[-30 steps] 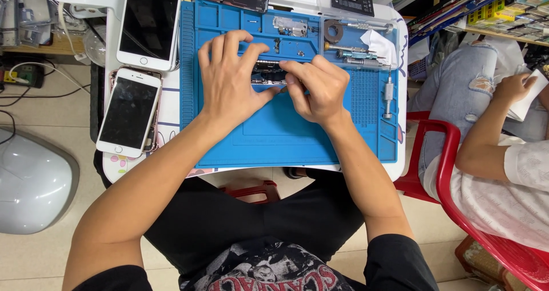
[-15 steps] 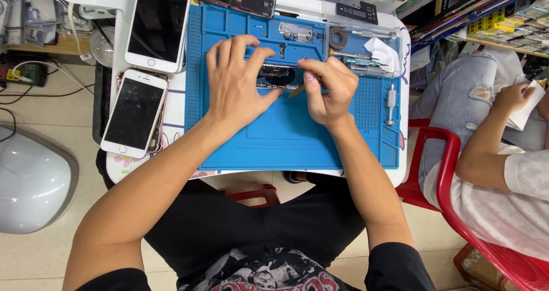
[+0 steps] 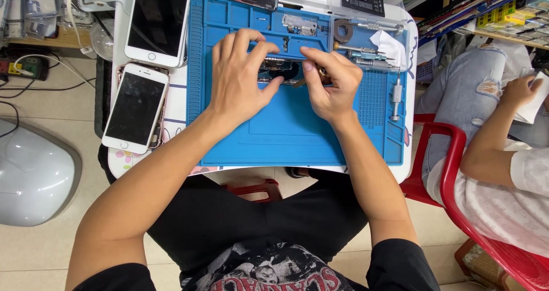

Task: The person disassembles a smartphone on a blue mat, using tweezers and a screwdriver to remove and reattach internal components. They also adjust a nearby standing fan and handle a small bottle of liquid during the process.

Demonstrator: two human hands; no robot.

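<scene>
An opened phone body (image 3: 280, 71) lies on a blue repair mat (image 3: 297, 131), mostly hidden under my hands. My left hand (image 3: 240, 76) rests over its left part, fingers pressing it down. My right hand (image 3: 329, 82) pinches a thin tool (image 3: 300, 83) whose tip touches the phone's inside. What kind of tool it is cannot be made out.
Two white phones (image 3: 137, 108) (image 3: 157, 19) lie left of the mat. Screwdrivers (image 3: 396, 96), tweezers (image 3: 366, 56) and a white cloth (image 3: 389, 42) sit at the mat's right. A seated person on a red chair (image 3: 452, 176) is at the right. A dome-shaped white object (image 3: 31, 174) is on the floor at left.
My hands stay on the phone body. The right hand has shifted slightly and re-angled its tool; the view moved a little.
</scene>
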